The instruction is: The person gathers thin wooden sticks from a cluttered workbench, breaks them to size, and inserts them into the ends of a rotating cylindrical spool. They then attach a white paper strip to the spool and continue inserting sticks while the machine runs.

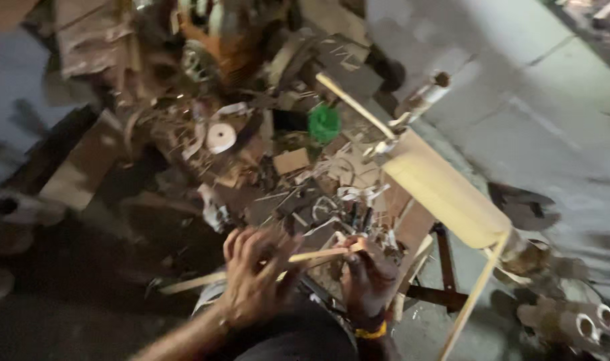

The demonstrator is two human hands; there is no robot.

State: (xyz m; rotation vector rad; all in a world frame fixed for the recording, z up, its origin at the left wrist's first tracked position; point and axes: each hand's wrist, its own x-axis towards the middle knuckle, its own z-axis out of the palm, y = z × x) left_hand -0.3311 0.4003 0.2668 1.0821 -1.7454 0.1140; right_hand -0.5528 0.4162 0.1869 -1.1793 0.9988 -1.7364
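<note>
A thin wooden strip (318, 255) is held across both hands. The left hand (255, 281) is laid over it with fingers spread; the right hand (368, 274) is pinched around its end. Beyond the hands, scrap is heaped on the cluttered surface (285, 194).

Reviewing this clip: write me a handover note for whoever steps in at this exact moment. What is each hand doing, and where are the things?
Left hand: fingers spread over a thin wooden strip, touching it; the blur hides whether it grips.
Right hand: closed on the same strip near its right end; yellow band at the wrist.
Around them: a cluttered pile of wood scraps and shavings, a green round object, a white disc, and a pale wooden board to the right.
Done or left: the picture is too blurred to tell.
</note>
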